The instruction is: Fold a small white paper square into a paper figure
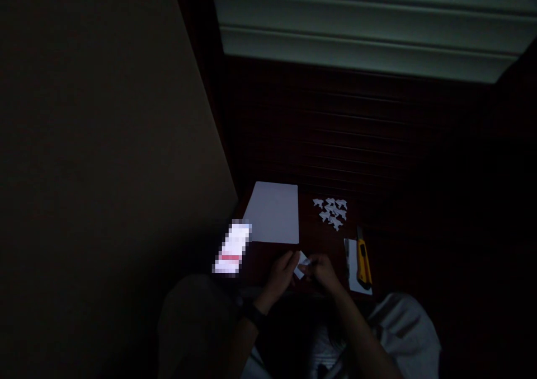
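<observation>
In dim light, my left hand [282,272] and my right hand [324,271] meet over the near edge of a small dark table [319,244]. Both pinch a small folded piece of white paper [302,263] between their fingertips. A dark band sits on my left wrist. Beyond the hands lies a blank white sheet [274,212]. To its right is a cluster of several small folded white paper shapes [331,211].
A yellow utility knife [363,258] rests on a narrow white paper strip [351,267] right of my right hand. A lit, pixelated phone screen [232,248] lies at the table's left. A wall stands on the left; dark slats and a pale ledge are behind.
</observation>
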`<state>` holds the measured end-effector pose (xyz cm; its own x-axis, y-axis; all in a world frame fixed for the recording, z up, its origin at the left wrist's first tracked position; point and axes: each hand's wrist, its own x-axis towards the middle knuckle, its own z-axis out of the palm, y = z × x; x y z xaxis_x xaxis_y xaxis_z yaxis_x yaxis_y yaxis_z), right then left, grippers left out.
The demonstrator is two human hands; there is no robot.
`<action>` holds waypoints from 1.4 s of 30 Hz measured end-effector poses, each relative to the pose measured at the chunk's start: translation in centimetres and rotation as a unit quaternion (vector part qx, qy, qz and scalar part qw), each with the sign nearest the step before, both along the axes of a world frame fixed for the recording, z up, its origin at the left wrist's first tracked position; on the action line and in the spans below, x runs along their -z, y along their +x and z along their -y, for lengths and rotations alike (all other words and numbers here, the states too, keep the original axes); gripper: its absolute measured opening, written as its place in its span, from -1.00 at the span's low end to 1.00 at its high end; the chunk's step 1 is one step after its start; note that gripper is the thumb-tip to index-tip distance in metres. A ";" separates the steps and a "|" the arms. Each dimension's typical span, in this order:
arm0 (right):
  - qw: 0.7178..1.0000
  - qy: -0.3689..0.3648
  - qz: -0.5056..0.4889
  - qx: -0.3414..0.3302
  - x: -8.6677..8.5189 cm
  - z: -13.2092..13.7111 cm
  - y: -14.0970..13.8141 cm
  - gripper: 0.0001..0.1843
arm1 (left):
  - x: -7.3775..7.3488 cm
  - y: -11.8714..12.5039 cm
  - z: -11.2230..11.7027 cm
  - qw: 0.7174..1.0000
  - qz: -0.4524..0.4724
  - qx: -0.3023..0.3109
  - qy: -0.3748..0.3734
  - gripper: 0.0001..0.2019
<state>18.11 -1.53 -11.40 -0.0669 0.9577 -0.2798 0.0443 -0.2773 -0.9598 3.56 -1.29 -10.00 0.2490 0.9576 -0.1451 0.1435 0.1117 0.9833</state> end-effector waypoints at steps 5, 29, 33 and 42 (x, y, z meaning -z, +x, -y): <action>0.998 0.045 -0.032 -0.014 -1.0 0.2 0.1 -0.70 | 0.7 -0.1 -0.2 1.000 0.012 0.013 0.003 -0.63; 0.993 0.099 0.032 0.047 -1.3 0.5 0.3 -0.61 | -0.1 -0.1 -0.3 0.999 0.047 0.003 0.013 -0.63; 0.992 0.108 0.030 0.053 -0.8 0.6 0.4 -0.59 | -0.9 -0.4 -0.3 0.997 0.073 0.017 0.022 -0.58; 0.991 0.115 0.031 0.055 -0.8 0.4 0.4 -0.59 | -1.2 -0.2 -0.4 0.989 0.143 -0.018 -0.029 -0.49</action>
